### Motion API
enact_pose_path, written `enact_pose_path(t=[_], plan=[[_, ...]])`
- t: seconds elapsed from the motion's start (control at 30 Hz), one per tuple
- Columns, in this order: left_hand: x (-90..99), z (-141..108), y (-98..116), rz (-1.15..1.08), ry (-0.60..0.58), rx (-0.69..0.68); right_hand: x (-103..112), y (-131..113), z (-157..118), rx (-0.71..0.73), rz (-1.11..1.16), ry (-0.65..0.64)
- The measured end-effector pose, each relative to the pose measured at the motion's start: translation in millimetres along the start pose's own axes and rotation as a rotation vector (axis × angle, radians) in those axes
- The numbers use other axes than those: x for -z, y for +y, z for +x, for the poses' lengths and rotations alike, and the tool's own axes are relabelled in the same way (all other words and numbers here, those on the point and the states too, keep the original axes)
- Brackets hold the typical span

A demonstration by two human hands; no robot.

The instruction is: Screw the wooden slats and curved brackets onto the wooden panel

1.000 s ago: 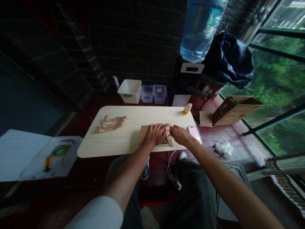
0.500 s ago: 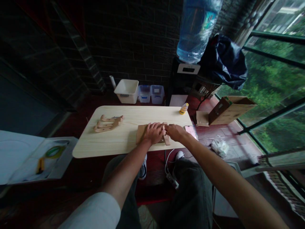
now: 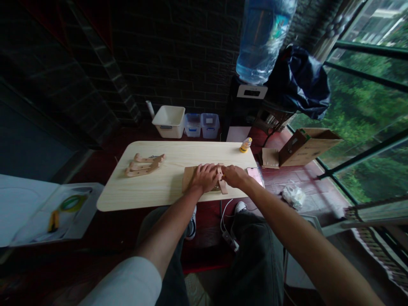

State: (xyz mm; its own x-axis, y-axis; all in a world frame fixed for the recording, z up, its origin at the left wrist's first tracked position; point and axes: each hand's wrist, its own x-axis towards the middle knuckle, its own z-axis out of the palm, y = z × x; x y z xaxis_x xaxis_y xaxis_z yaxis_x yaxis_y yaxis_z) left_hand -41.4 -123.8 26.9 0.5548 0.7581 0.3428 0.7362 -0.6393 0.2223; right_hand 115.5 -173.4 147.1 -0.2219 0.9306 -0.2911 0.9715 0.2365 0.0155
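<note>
- So the wooden strip (image 3: 224, 188) sits right between the two hands, over on the right half of the desk (image 3: 127, 197). Near end's close to the desk's near edge.
- Long axis runs roughly far edge to near edge, near end angled a bit toward the right edge. Basically crosswise to the brown panel (image 3: 187, 180) just left of it.
- Left hand (image 3: 205, 177) lies over that panel, fingers close together, strip just to their right. Can't tell if they're gripping or only resting.
- Right hand (image 3: 234, 176) comes in from the right, so the strip is left of its fingers. They're curled together right up at it; can't see what's clamped, if anything.
- Nearer hand? Kinda a tie, but the right one's fingertips look closest.
- Phone (image 3: 254, 174) is by the right edge, and the other wooden pieces (image 3: 145, 166) are well apart, toward the far left corner.
</note>
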Motion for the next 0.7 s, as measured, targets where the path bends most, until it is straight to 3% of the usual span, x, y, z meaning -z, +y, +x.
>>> enact_pose_path(t=[0.17,0.47,0.7], plan=[[-0.1,0.4,0.9,0.018,-0.004,0.003,1.8,0.1,-0.6,-0.128,0.042,-0.008],[-2.5,-0.5,-0.8,0.000,0.002,0.001,3.1,4.3,-6.7,0.025,0.042,0.010],[-3.0,-0.4,-0.3,0.024,-0.010,0.006,5.7,3.7,0.9,-0.107,0.049,-0.038]])
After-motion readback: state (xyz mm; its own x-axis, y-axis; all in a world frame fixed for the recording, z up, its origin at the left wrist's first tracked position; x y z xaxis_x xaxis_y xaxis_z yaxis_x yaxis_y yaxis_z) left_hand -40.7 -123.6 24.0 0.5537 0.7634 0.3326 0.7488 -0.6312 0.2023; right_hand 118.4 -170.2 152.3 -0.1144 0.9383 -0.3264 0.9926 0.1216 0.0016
